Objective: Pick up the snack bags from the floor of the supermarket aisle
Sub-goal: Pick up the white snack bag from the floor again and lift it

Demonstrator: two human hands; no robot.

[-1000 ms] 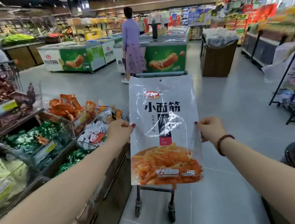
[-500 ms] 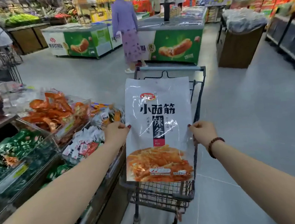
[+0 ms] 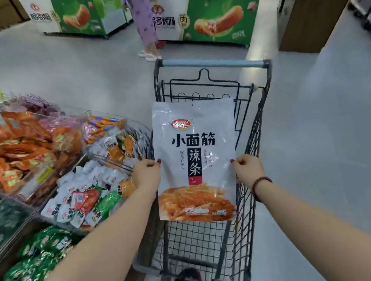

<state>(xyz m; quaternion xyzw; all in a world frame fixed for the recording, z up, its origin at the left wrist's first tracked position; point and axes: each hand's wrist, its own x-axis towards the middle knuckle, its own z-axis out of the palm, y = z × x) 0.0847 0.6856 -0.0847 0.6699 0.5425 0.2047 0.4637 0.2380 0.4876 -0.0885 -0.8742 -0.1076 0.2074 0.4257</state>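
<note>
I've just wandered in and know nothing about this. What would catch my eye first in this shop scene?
First, the big white snack bag with bold black characters and a picture of orange strips, held up mid-frame by its side edges between the left hand and right hand. Just beyond it stands a dark wire shopping cart, and to the left lie bins heaped with orange, white and green packets.

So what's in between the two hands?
The white snack bag: the left hand pinches its left edge, the right hand its right edge, over the shopping cart. The head view shows it.
</note>
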